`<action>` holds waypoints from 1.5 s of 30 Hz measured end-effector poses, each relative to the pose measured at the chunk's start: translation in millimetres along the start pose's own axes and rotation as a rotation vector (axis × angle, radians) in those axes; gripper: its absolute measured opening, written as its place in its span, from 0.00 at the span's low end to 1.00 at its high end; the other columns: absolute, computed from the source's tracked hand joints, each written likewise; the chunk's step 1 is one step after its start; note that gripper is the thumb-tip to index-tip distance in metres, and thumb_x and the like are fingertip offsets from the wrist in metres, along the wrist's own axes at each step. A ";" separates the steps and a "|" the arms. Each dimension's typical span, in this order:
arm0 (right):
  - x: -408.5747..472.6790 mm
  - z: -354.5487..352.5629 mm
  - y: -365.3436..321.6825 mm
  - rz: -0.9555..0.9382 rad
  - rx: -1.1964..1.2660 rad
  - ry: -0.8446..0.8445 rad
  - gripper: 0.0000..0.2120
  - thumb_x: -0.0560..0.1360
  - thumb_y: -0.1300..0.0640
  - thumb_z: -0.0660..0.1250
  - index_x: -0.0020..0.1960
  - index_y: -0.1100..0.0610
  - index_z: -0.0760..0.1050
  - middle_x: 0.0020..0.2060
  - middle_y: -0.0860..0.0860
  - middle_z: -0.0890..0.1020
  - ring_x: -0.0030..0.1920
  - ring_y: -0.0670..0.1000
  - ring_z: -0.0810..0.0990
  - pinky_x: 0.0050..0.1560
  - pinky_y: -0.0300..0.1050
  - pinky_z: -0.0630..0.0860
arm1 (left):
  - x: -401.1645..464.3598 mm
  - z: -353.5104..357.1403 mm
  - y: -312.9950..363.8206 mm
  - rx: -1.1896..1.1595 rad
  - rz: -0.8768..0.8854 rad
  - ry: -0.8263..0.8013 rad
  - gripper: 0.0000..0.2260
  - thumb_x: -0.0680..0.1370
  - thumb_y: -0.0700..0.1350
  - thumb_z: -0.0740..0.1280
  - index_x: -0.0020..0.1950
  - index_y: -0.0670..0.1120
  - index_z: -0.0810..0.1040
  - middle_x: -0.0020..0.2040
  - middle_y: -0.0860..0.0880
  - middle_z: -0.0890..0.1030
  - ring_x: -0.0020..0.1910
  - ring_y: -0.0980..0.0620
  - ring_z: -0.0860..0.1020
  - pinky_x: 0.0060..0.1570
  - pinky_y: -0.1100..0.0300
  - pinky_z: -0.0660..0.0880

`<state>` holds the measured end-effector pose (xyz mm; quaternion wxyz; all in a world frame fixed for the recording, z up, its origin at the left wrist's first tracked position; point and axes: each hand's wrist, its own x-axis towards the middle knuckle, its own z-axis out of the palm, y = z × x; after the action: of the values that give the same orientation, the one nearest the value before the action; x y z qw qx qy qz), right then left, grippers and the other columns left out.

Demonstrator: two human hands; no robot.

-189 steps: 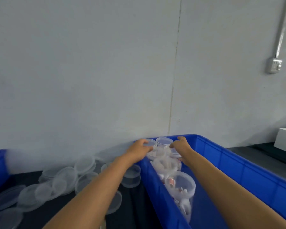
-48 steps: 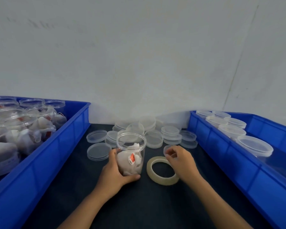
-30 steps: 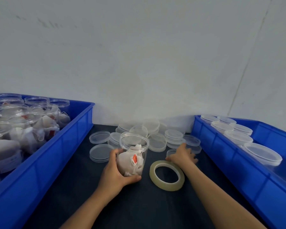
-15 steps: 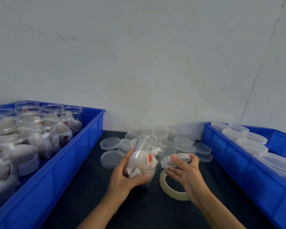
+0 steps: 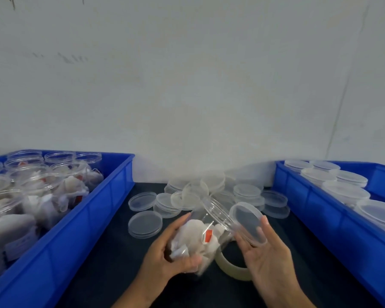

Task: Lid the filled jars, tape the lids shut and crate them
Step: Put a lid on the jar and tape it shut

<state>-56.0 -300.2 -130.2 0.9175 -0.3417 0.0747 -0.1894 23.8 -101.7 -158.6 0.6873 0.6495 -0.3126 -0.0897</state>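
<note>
My left hand (image 5: 167, 256) grips a clear jar (image 5: 200, 234) filled with white sachets, one bearing a red tag. The jar is tilted, its open mouth toward the right. My right hand (image 5: 265, 256) holds a clear round lid (image 5: 248, 225) just beside that mouth, a small gap between them. A roll of clear tape (image 5: 231, 266) lies on the dark table under the jar and my right hand. The blue crate on the left (image 5: 98, 216) holds several open filled jars. The blue crate on the right (image 5: 320, 218) holds several lidded jars.
A heap of loose clear lids (image 5: 209, 192) lies on the dark table (image 5: 98, 281) between the crates, with two single lids (image 5: 145, 223) nearer the left crate. A pale wall stands right behind the table.
My left hand lifted the jar off the table and tilted it to the right. My right hand took a lid from the heap and brought it to the jar's mouth.
</note>
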 end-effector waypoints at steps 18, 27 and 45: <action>-11.3 4.0 -3.9 -0.343 -0.877 -0.396 0.23 0.73 0.48 0.65 0.68 0.38 0.71 0.66 0.44 0.73 0.66 0.44 0.73 0.65 0.47 0.71 | -1.5 5.7 3.9 0.110 0.007 -0.099 0.38 0.61 0.49 0.80 0.70 0.58 0.72 0.64 0.53 0.78 0.61 0.49 0.79 0.61 0.51 0.76; -10.7 3.6 -12.3 -0.304 -0.977 -0.449 0.25 0.73 0.46 0.64 0.69 0.35 0.67 0.66 0.43 0.70 0.66 0.35 0.69 0.62 0.30 0.69 | -0.5 5.9 10.5 0.144 -0.013 -0.145 0.37 0.62 0.49 0.79 0.70 0.59 0.71 0.63 0.56 0.77 0.61 0.53 0.78 0.56 0.60 0.76; -3.0 4.3 -13.2 -0.456 -1.076 -0.417 0.18 0.76 0.40 0.63 0.66 0.33 0.71 0.60 0.46 0.77 0.62 0.42 0.75 0.61 0.36 0.70 | 2.2 8.6 7.9 0.323 0.094 -0.177 0.40 0.61 0.55 0.80 0.70 0.67 0.67 0.63 0.56 0.75 0.62 0.55 0.76 0.59 0.61 0.75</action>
<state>-61.5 -305.7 -118.3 0.5484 -0.7935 -0.0961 -0.2455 18.6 -108.9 -150.8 0.5475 0.7254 -0.4124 -0.0629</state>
